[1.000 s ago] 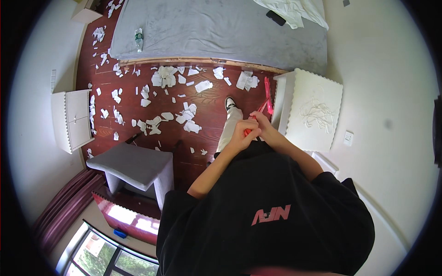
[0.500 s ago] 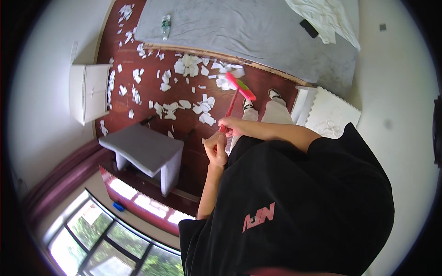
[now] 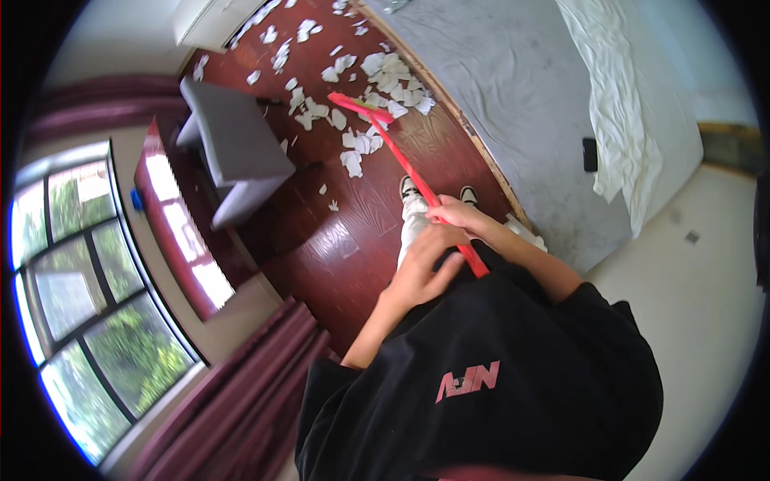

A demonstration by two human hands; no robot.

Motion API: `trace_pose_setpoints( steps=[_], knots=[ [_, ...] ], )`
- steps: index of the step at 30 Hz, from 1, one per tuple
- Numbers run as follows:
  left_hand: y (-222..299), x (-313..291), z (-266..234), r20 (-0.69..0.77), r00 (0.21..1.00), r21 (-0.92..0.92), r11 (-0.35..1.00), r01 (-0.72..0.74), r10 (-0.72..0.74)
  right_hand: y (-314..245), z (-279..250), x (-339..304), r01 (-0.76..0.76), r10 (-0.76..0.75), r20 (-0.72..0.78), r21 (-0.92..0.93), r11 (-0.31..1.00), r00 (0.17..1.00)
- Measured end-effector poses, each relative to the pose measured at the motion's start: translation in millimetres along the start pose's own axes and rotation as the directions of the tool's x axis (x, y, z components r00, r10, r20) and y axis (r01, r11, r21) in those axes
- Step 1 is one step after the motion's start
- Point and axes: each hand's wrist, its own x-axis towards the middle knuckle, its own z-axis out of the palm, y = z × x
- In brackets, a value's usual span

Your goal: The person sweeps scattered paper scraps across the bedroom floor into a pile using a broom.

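Note:
A red broom slants from my body out over the dark red wooden floor. Its head, pink-red with a bit of green, lies among torn white paper scraps. My right hand is closed round the handle. Nearer my body, my left hand grips the same handle close to its upper end, thumb pointing toward my shirt. Smaller paper pieces lie just on the near side of the head. Both my feet stand on the floor beneath the handle.
A grey chair stands at the left. To the right is a bed with a grey sheet, a black phone and a white cloth on it. A white cabinet stands far left, purple curtains near left.
My view has turned, so the bed now lies to the right. The broom head has moved from the bed's edge into the scattered paper. Both hands remain on the handle, and more of it shows.

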Motion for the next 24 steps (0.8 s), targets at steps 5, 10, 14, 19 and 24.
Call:
trace_pose_setpoints(
  steps=[5, 10, 14, 19, 24],
  knots=[
    [68, 6, -58, -0.365, 0.879, 0.051, 0.949, -0.311, 0.308, 5, -5, -13, 0.008, -0.052, -0.073, -0.508, 0.862, 0.996],
    [165, -16, -94, -0.432, 0.694, -0.132, 0.721, -0.68, 0.576, -2, 13, 18, -0.099, 0.169, 0.008, -0.783, 0.614, 0.986],
    [170, -41, -103, -0.66, 0.376, 0.063, 0.546, -0.835, 0.651, -10, 54, 49, -0.202, 0.282, -0.04, -0.793, 0.575, 0.959],
    [153, -112, -162, -0.624, 0.526, -0.095, 0.612, -0.785, 0.578, 0, 114, 88, -0.14, 0.355, -0.014, -0.932, 0.333, 0.935],
    [136, -164, -220, -0.559, 0.56, -0.03, 0.66, -0.751, 0.612, 8, 173, 130, -0.022, 0.382, 0.038, -0.988, 0.152, 0.924]
  ],
)
